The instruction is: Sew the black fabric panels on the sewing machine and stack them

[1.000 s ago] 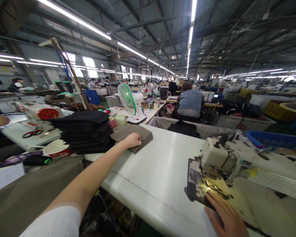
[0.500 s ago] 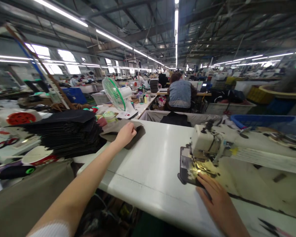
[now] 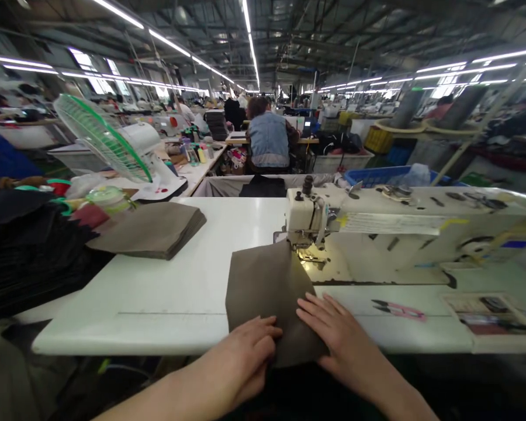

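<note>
A grey-brown fabric piece (image 3: 263, 286) lies at the front of the white table, its far right corner close to the sewing machine's needle area (image 3: 309, 254). My left hand (image 3: 252, 356) is closed on its near left part, fingers curled and thumb mostly hidden. On the right edge of the piece, my right hand (image 3: 333, 327) lies with its fingers stretched out and a little apart. The sewing machine (image 3: 355, 216) stands beyond my right hand, its lamp lighting the plate. A stack of like fabric pieces (image 3: 153, 228) rests on the table's left.
Dark fabric (image 3: 21, 245) is piled at the far left. A white and green fan (image 3: 114, 140) stands behind the stack. Pink-handled thread snips (image 3: 398, 310) and a small tray of tools (image 3: 493, 318) lie to the right. A co-worker (image 3: 269, 137) sits ahead, back turned.
My left hand has come from the stack to the table's front, where a fabric piece now lies. The right hand has left the needle plate for that piece. My view has turned right.
</note>
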Demonstrator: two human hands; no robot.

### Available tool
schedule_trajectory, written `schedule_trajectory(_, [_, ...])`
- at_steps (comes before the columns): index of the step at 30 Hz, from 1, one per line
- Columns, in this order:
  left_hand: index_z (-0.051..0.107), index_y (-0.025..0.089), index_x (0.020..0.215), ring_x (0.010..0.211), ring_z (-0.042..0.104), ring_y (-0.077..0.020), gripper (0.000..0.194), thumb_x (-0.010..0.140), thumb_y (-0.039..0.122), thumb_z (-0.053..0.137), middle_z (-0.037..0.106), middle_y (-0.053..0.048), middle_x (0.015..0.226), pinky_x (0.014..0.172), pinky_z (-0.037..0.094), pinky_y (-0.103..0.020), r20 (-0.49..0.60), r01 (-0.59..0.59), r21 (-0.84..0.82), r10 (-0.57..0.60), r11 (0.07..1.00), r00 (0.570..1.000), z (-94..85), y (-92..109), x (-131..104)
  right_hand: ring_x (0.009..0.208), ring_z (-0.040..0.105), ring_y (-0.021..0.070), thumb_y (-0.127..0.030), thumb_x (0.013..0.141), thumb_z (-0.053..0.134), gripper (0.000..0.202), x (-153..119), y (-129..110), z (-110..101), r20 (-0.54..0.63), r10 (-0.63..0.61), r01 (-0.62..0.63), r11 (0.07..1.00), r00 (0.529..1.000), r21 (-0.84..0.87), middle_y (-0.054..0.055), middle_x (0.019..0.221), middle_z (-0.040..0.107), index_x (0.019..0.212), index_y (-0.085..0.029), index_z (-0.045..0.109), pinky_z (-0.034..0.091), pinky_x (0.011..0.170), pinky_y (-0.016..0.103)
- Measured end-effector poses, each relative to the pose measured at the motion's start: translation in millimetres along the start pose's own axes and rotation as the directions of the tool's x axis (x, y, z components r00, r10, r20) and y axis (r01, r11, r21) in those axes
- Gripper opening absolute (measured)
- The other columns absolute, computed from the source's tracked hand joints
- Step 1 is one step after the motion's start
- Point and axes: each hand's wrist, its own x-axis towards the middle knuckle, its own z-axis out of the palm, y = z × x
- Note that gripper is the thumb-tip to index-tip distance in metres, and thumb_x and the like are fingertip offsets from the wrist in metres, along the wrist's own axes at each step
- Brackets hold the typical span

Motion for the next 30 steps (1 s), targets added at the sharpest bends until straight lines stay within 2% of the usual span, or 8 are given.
schedule_trajectory(3, [0.063,0.026,0.094,0.122,0.062,-0.0219,0.026,0.081,0.007,0.050,0.070,-0.003,0.124,0.102,0.048,-0.033,0.065,0.079,-0.182,-0.068,0.980,0.996,-22.3,8.1,-10.7,0.118,0.065,0.0225,0.000,0.073,0.050,0.054,-7.7,2.3,-16.3,0.062,0.036,-0.047,0.981,0.997,0.188,0.003,0.123,0.072,0.116,-0.026,0.071,0.046,0.107,0.041])
schedule_trajectory(7, [0.059,0.023,0.079,0.068,0.064,-0.0157,0.003,0.080,0.025,0.059,0.068,0.002,0.074,0.061,0.049,-0.024,0.009,0.286,-0.521,-0.330,0.804,0.944,-57.7,-15.4,3.4,0.085,0.069,0.0185,-0.024,0.092,0.053,0.021,18.9,3.1,-35.4,0.125,0.238,-0.269,0.851,0.963,0.451,-0.001,0.092,0.075,0.095,-0.026,0.074,0.053,0.077,0.029])
schedule_trajectory(8, [0.060,0.022,0.079,0.061,0.060,-0.0148,0.013,0.080,0.035,0.062,0.064,0.002,0.068,0.056,0.046,-0.023,-0.037,0.298,-0.614,-0.405,0.731,0.914,-65.1,-25.9,10.9,0.080,0.067,0.0182,-0.030,0.093,0.055,0.020,30.2,6.2,-34.7,0.089,0.314,-0.317,0.821,0.945,0.475,-0.001,0.085,0.073,0.088,-0.024,0.073,0.052,0.071,0.028])
schedule_trajectory(11, [0.065,0.018,0.082,0.066,0.064,-0.0183,0.044,0.082,0.062,0.057,0.069,-0.003,0.072,0.059,0.050,-0.026,-0.068,0.303,-0.827,-0.620,0.474,0.782,-79.1,-55.6,33.0,0.063,0.057,0.0162,-0.039,0.089,0.058,0.030,62.6,21.5,-19.3,-0.093,0.478,-0.382,0.791,0.874,0.478,-0.002,0.064,0.061,0.065,-0.020,0.060,0.043,0.058,0.026])
schedule_trajectory(14, [0.069,0.016,0.085,0.080,0.071,-0.0244,0.050,0.077,0.065,0.063,0.075,-0.008,0.082,0.073,0.056,-0.033,0.028,0.343,-0.872,-0.663,0.350,0.748,-77.3,-72.7,43.7,0.061,0.055,0.0165,-0.035,0.085,0.058,0.024,78.6,34.6,2.4,-0.161,0.548,-0.421,0.772,0.821,0.477,-0.002,0.062,0.059,0.065,-0.021,0.058,0.043,0.059,0.028])
schedule_trajectory(17, [0.069,0.017,0.084,0.082,0.072,-0.0259,0.038,0.068,0.050,0.076,0.076,-0.007,0.082,0.077,0.056,-0.036,0.010,0.427,-0.781,-0.674,0.456,0.739,-63.2,-78.1,43.2,0.071,0.063,0.0191,-0.030,0.085,0.057,0.013,75.8,37.2,17.1,-0.162,0.556,-0.409,0.751,0.815,0.519,0.001,0.075,0.067,0.087,-0.021,0.066,0.049,0.068,0.031])
schedule_trajectory(22, [0.068,0.018,0.092,0.078,0.070,-0.0269,0.040,0.070,0.051,0.070,0.076,-0.006,0.087,0.069,0.055,-0.034,-0.187,0.448,-0.590,-0.654,0.671,0.733,-43.2,-73.5,39.8,0.078,0.066,0.0193,-0.023,0.082,0.059,0.058,61.8,31.1,24.2,-0.137,0.613,-0.458,0.703,0.778,0.544,0.002,0.089,0.066,0.138,-0.021,0.044,0.052,0.074,0.034])
schedule_trajectory(30, [0.064,0.021,0.074,0.064,0.060,-0.0214,0.033,0.075,0.053,0.055,0.064,-0.001,0.064,0.059,0.044,-0.029,-0.456,0.536,-0.395,-0.666,0.746,0.590,-36.7,-71.4,43.2,0.073,0.062,0.0179,-0.022,0.087,0.055,0.014,60.1,28.1,15.3,-0.202,0.512,-0.399,0.816,0.835,0.418,0.001,0.080,0.065,0.096,-0.022,0.065,0.051,0.073,0.031])
